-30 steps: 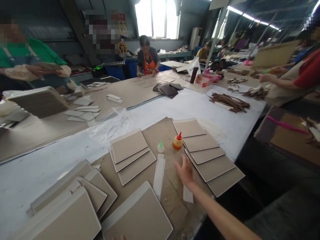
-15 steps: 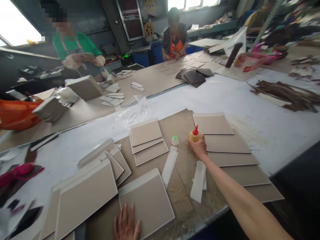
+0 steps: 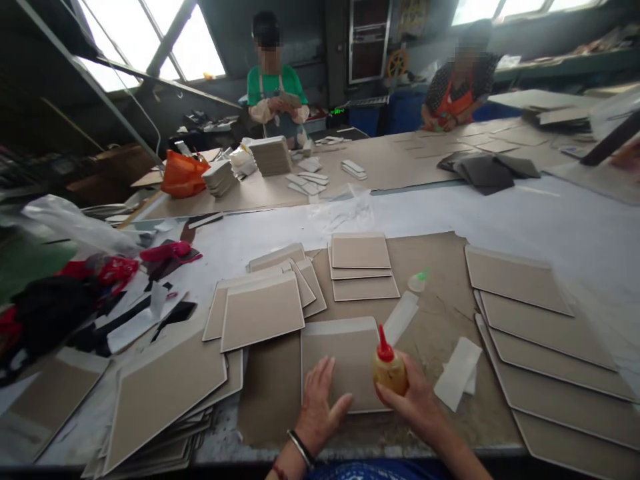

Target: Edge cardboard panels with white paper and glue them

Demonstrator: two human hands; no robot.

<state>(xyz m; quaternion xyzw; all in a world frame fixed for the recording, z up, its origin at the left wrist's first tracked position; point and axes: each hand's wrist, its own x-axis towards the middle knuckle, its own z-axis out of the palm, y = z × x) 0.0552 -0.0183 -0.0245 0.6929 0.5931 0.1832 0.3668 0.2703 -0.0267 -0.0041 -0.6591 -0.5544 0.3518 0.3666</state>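
Observation:
My right hand (image 3: pixel 417 405) is closed around a yellow glue bottle with a red nozzle (image 3: pixel 388 367), held upright over the near edge of a tan board with a white border (image 3: pixel 345 350). My left hand (image 3: pixel 318 405) lies flat on that board with its fingers spread. A second small bottle with a green cap (image 3: pixel 417 281) stands farther back. White paper strips (image 3: pixel 457 371) lie just right of my right hand.
Stacks of tan boards lie to the left (image 3: pixel 263 309), in the middle (image 3: pixel 361 267) and fanned out at the right (image 3: pixel 520 280). Red and black scraps (image 3: pixel 107 273) clutter the far left. Two people work at the far side of the table (image 3: pixel 550 220).
My right hand took hold of the yellow glue bottle and carried it back to the near board. My left hand slid onto that board. The view swung left.

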